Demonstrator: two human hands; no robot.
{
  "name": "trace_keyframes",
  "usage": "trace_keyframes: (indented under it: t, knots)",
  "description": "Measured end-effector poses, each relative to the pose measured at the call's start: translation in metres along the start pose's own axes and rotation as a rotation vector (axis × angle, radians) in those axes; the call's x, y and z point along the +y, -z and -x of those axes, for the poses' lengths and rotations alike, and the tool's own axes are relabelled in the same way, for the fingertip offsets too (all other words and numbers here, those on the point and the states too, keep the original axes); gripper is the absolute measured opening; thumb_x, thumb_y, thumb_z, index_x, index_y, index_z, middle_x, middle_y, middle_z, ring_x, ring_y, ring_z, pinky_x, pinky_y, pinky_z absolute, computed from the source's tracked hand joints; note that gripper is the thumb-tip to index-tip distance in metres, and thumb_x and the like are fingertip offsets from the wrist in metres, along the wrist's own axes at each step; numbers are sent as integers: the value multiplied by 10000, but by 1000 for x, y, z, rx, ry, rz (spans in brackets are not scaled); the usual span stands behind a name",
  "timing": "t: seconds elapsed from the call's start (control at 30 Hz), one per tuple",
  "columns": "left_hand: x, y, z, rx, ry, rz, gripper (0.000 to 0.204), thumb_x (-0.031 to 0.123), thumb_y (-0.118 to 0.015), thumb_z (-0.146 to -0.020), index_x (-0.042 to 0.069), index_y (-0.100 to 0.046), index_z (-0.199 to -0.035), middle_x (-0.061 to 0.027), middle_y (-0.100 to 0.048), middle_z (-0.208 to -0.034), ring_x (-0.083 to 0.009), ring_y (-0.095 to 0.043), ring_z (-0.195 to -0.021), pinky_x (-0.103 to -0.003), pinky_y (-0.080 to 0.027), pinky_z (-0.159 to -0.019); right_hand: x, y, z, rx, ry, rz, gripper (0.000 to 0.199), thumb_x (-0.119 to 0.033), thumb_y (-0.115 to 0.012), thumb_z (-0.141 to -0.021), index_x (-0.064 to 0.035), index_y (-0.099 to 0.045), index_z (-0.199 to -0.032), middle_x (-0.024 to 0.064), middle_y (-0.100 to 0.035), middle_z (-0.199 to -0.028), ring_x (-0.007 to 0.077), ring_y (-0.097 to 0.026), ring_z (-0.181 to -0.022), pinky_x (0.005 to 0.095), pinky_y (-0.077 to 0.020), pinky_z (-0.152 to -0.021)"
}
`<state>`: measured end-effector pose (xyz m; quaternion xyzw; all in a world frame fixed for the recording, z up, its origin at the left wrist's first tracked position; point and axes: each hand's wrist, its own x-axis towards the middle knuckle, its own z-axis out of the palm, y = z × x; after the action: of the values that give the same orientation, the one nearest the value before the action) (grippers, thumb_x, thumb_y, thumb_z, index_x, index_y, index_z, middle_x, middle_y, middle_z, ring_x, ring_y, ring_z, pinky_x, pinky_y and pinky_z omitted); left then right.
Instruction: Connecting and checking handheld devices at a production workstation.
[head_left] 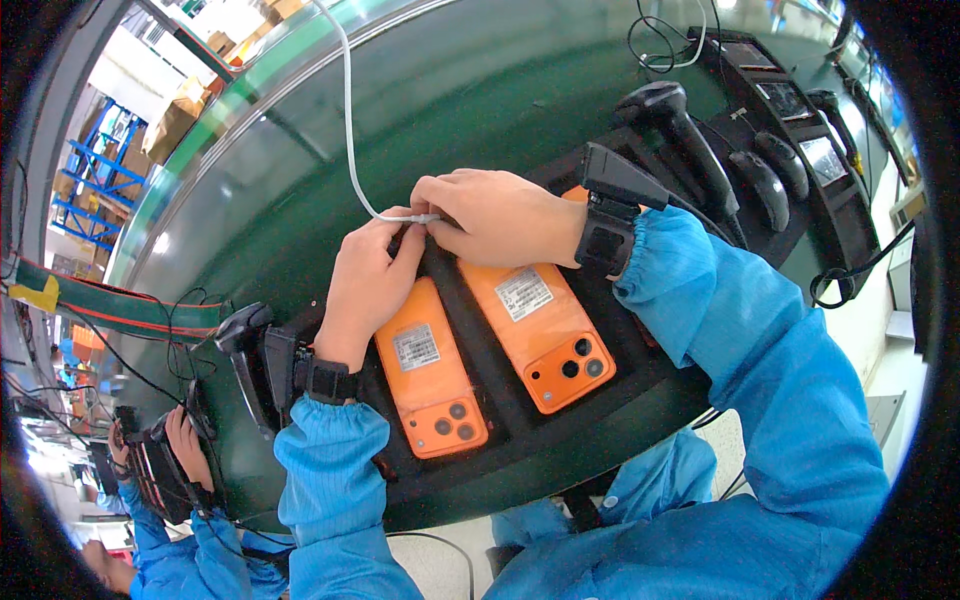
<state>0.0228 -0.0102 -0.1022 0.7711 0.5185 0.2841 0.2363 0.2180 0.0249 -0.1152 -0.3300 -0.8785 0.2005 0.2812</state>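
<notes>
Two orange phones lie back up in a black foam tray (498, 425), camera bumps toward me. The left phone (440, 385) and the right phone (535, 345) each carry a white printed label. Above their far ends a white cable (350, 130) comes down from the top of the view. My left hand (365, 280) pinches the cable near its end. From the other side, my right hand (500, 215) closes its thumb and fingers on the cable's end, over the right phone's far part. The fingers hide the plug. Black devices are strapped to both wrists.
A black barcode scanner (680, 140) and two smaller rounded black devices (770, 175) sit to the right, beside a black rack with small screens (785, 100). Another scanner (250, 365) stands left of my left wrist. At lower left a co-worker's hand (188, 445) is near black equipment.
</notes>
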Motion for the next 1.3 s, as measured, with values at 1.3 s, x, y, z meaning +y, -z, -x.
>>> trace_keyframes:
  t: [1.3]
  knots:
    - [0, 0, -2, -14, 57, 5, 236, 157, -578, -968, -17, -677, -1092, -229, -699, -975, -380, -690, -885, -384, -526, -769, 3, -2, -2, -49, -19, -7, 225, -184, -548, -947, -25, -569, -1105, 186, -672, -1028, 376, -633, -1039, 458, -502, -920]
